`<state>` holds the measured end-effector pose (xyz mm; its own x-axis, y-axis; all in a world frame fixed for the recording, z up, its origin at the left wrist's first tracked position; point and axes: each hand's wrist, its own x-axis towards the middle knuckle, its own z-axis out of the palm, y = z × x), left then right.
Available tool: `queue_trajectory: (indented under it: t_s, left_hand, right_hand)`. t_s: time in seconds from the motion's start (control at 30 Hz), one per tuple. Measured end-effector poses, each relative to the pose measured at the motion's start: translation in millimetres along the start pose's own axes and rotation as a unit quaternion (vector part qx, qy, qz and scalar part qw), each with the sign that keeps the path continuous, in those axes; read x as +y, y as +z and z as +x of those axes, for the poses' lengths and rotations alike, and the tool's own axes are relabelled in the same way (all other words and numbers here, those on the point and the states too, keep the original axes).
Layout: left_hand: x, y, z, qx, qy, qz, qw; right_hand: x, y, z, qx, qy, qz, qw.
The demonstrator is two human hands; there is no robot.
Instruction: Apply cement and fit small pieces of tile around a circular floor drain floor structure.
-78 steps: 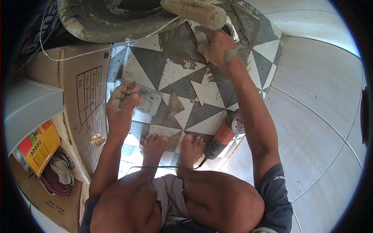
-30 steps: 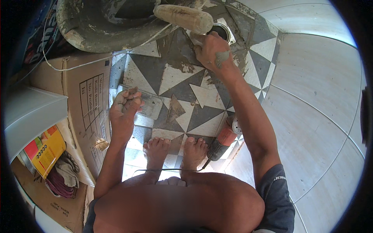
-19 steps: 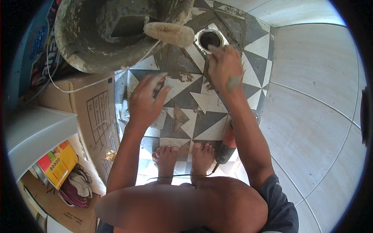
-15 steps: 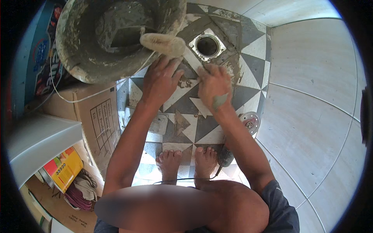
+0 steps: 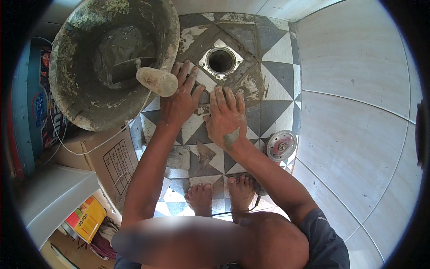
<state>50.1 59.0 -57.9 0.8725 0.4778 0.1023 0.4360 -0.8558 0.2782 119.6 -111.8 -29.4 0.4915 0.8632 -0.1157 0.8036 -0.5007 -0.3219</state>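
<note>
My left hand (image 5: 180, 96) reaches forward with its fingers stretched out. They rest on the floor pieces at the near left side of a square metal drain frame (image 5: 207, 62) with a round hole. Beside it my right hand (image 5: 227, 114) lies palm down, fingers extended, with its fingertips at a white tile strip (image 5: 204, 80) along the drain's near left edge. A patch of grey mortar sticks to the right wrist. Wet grey mortar (image 5: 244, 74) surrounds the drain. What lies under my palms is hidden.
A mortar-caked bucket (image 5: 62, 85) at the left holds mortar and a trowel (image 5: 156, 82). A cardboard box (image 5: 109, 159) stands below it. An angle grinder (image 5: 281, 145) lies at right, near the tiled wall (image 5: 349, 112). A triangular tile offcut (image 5: 205, 154) lies before my feet.
My right hand's curled fingers have straightened and now lie flatter by the tile strip. The view has shifted, so the bucket and drain appear further left and lower.
</note>
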Motion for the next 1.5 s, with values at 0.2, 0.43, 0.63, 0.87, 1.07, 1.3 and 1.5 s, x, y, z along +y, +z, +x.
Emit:
queue_trajectory:
  t_s: [0.2,0.43,0.63,0.87,1.07,1.3,1.5]
  left_hand:
    - [-2,2,-1,-0.011,-0.001,-0.047,0.999]
    - [1,-6,3,-0.027,-0.033,-0.081,0.996]
    - [4,4,1,-0.012,-0.054,-0.056,0.997]
    - [6,3,0,-0.017,-0.070,-0.077,0.994]
    - [6,0,1,-0.005,-0.060,-0.087,0.994]
    - [-6,1,5,-0.017,-0.057,-0.104,0.993]
    - [1,7,3,-0.017,-0.063,-0.098,0.993]
  right_hand:
    - [-5,-11,1,-0.012,-0.005,-0.001,1.000]
    - [-14,-21,-16,-0.075,0.004,0.015,0.997]
    - [-7,-12,-2,-0.022,0.001,0.014,1.000]
    - [1,-14,-5,-0.042,-0.018,-0.006,0.999]
    - [17,-25,3,-0.061,-0.013,0.031,0.998]
    - [63,-53,23,-0.013,-0.009,0.059,0.998]
    - [34,-26,16,-0.045,-0.078,0.000,0.996]
